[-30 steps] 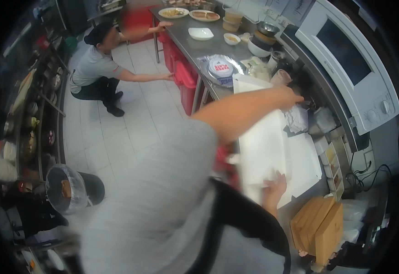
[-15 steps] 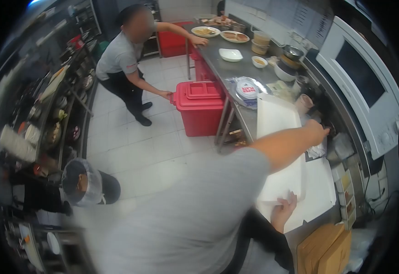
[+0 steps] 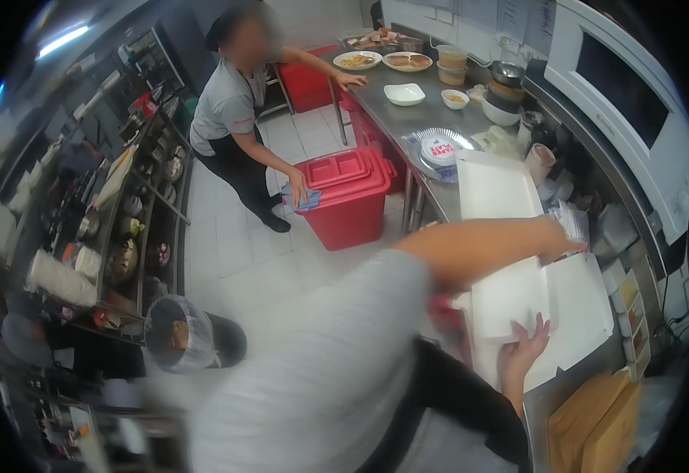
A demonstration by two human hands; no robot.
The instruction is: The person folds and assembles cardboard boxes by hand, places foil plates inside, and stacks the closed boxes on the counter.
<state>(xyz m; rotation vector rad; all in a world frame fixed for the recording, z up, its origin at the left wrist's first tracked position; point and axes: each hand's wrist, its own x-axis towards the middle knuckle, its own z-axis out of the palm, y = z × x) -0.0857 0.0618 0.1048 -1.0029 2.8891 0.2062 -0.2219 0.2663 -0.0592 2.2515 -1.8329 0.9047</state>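
Note:
An open white cardboard box (image 3: 508, 296) with raised edges lies on the steel counter, with a flat white panel (image 3: 583, 303) to its right. My left arm stretches across the box. My left hand (image 3: 559, 240) is beside a clear-wrapped white packet (image 3: 571, 222) near the wall; its fingers are blurred and I cannot tell whether they grip anything. At the box's near end, my right hand (image 3: 524, 347) is open, fingers spread against the cardboard edge and holding nothing. A wrapped stack of paper plates (image 3: 440, 150) sits beyond the box.
A co-worker (image 3: 238, 106) holds a blue cloth (image 3: 303, 197) against a red lidded bin (image 3: 346, 197). Food plates (image 3: 407, 61), bowls and tubs stand farther along the counter. A microwave (image 3: 620, 110) is at upper right, cardboard (image 3: 597, 426) at lower right, and a lined trash bin (image 3: 194, 339) on the floor.
The view has shifted. My left hand has come back slightly toward me, beside the wrapped packet. My right hand's fingers have spread. The co-worker's hand, with a blue cloth, is now at the red bin's corner.

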